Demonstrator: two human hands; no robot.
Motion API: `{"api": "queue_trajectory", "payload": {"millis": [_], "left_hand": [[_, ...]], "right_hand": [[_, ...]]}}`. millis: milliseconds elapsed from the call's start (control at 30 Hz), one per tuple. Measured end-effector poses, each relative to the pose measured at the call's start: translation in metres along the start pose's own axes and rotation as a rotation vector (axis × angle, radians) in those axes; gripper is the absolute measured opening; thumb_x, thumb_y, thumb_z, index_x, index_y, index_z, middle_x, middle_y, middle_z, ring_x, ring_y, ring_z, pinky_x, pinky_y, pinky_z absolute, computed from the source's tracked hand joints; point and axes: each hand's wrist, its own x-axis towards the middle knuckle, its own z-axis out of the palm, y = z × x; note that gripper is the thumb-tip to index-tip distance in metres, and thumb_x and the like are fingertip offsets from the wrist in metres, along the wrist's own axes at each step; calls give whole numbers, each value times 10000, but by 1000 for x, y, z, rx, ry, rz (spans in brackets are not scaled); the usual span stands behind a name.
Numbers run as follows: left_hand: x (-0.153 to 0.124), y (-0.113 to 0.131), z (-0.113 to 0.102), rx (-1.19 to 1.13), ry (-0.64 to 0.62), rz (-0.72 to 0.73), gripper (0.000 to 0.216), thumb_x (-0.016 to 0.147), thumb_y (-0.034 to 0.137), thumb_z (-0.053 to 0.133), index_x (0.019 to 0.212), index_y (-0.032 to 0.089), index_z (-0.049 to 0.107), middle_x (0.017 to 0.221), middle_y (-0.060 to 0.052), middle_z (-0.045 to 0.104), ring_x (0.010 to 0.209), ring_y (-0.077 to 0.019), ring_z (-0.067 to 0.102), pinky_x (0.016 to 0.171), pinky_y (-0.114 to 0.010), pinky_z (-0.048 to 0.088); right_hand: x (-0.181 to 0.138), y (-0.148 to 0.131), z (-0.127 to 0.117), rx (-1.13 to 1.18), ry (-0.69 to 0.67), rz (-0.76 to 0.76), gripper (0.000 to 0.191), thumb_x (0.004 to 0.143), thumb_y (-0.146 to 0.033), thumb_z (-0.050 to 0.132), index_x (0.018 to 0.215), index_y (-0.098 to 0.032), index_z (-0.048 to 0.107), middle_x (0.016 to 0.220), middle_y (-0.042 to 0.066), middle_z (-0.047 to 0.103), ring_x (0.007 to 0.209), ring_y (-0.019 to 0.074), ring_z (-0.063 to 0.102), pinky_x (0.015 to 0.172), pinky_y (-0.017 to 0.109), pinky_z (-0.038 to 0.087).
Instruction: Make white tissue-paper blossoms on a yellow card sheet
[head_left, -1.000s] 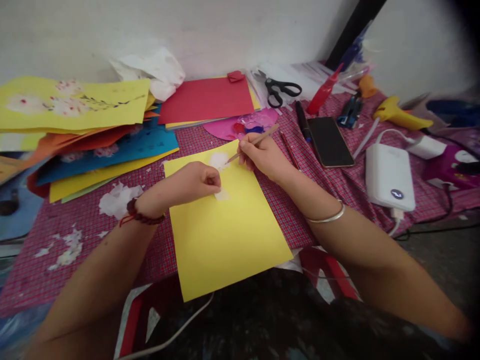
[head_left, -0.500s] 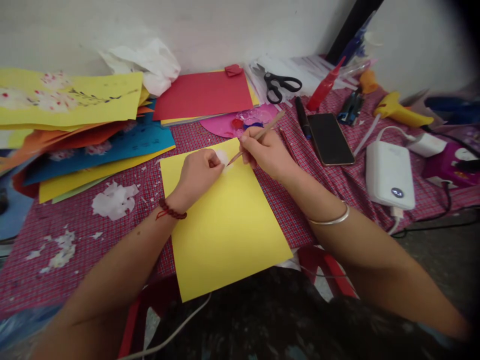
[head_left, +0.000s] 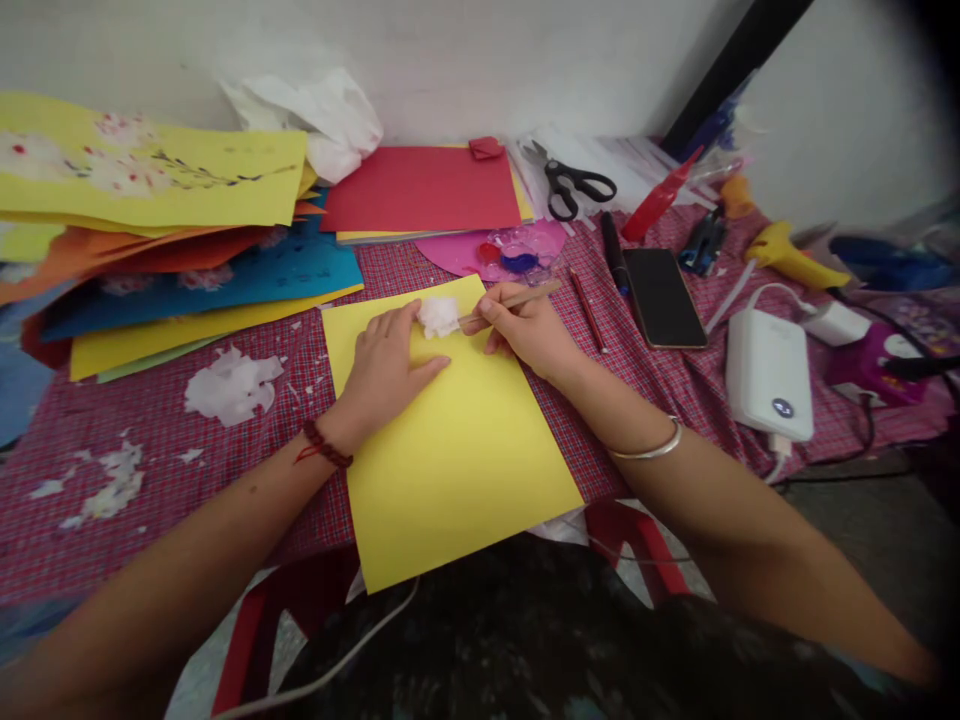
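A yellow sheet of paper point(head_left: 465, 460) lies in front of me, its lower edge at my lap. Near its top is a small crumpled white tissue flower point(head_left: 439, 316). My left hand point(head_left: 386, 365) rests flat on the sheet just left of the white piece, thumb stretched out and fingers together, holding nothing. In my right hand point(head_left: 521, 325) is a thin wooden paintbrush point(head_left: 534, 293), gripped like a pen. Its tip points left and meets the right edge of the white piece; whether it presses on it I cannot tell.
Behind the sheet sit a pink palette point(head_left: 442, 250) with red and blue paint, red paper point(head_left: 424, 190) and scissors point(head_left: 570, 185). To the right are a phone point(head_left: 664, 298) and a power bank point(head_left: 769, 370). Painted cards point(head_left: 225, 200) and tissue scraps point(head_left: 232, 385) occupy the left.
My left hand has opened from a pinch beside the white piece and now lies flat, uncovering it. The brush in my right hand has turned flatter, its tip now at the piece's edge.
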Motion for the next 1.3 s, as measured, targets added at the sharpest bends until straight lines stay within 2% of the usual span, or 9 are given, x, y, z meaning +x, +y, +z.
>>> {"api": "queue_trajectory", "payload": {"millis": [133, 333, 500, 633, 800, 867, 1067, 1200, 1300], "left_hand": [[0, 5, 0, 6, -14, -23, 747, 816, 391, 707, 1427, 95, 394, 1371, -220, 544, 1294, -379, 483, 1084, -546, 386], [3, -4, 2, -199, 100, -37, 701, 755, 263, 709, 1387, 126, 437, 1333, -179, 575, 1261, -328, 523, 1099, -519, 402], [14, -25, 2, -419, 168, -106, 559, 727, 87, 509, 1281, 161, 521, 1232, -136, 622, 1108, -240, 620, 976, -422, 516], [26, -28, 1, -468, 236, -100, 494, 748, 89, 425, 1214, 160, 572, 1227, -122, 639, 1091, -203, 631, 978, -379, 515], [23, -15, -2, -332, 53, 176, 586, 896, 319, 522, 1449, 147, 430, 1486, -171, 476, 1391, -265, 433, 1152, -462, 356], [20, -11, -5, -211, -33, 250, 569, 928, 359, 521, 1458, 162, 454, 1538, -176, 412, 1443, -292, 359, 1188, -496, 282], [14, -10, -12, -121, -143, 248, 369, 947, 371, 522, 1243, 218, 681, 1515, -147, 437, 1407, -312, 393, 1145, -515, 333], [12, -11, -16, -144, -164, 218, 342, 948, 365, 524, 1221, 248, 693, 1521, -110, 440, 1392, -309, 409, 1144, -524, 336], [11, -12, -16, -207, -158, 179, 491, 939, 401, 541, 1403, 241, 538, 1538, -126, 431, 1402, -309, 408, 1154, -515, 332]], "right_hand": [[0, 2, 3, 14, 24, -10, 285, 829, -401, 721, 725, -181, 571, 634, -10, 702, 425, 66, 549, 324, 153, 326], [9, 5, -9, 238, 262, 19, 343, 867, -450, 650, 676, -193, 529, 431, -71, 541, 294, 51, 390, 301, 178, 280], [15, 7, -16, 284, 234, 78, 364, 854, -490, 659, 696, -205, 499, 418, -85, 504, 307, 49, 375, 331, 177, 289], [15, 5, -13, 289, 211, 91, 352, 841, -494, 657, 716, -208, 495, 433, -88, 513, 316, 48, 388, 343, 177, 304], [16, 3, -11, 302, 178, 127, 334, 824, -488, 664, 736, -201, 516, 466, -77, 543, 334, 50, 417, 349, 176, 305], [17, 3, -13, 319, 178, 148, 320, 822, -475, 670, 743, -202, 523, 472, -73, 551, 343, 54, 427, 358, 178, 319], [18, 1, -24, 400, 197, 228, 294, 818, -462, 662, 756, -206, 530, 477, -81, 524, 370, 63, 423, 393, 192, 361], [16, 4, -28, 446, 176, 243, 287, 828, -461, 664, 783, -208, 535, 505, -77, 530, 396, 69, 436, 424, 199, 390], [15, 5, -29, 437, 175, 250, 289, 849, -469, 649, 790, -212, 531, 511, -76, 527, 397, 73, 440, 425, 203, 393]]}}
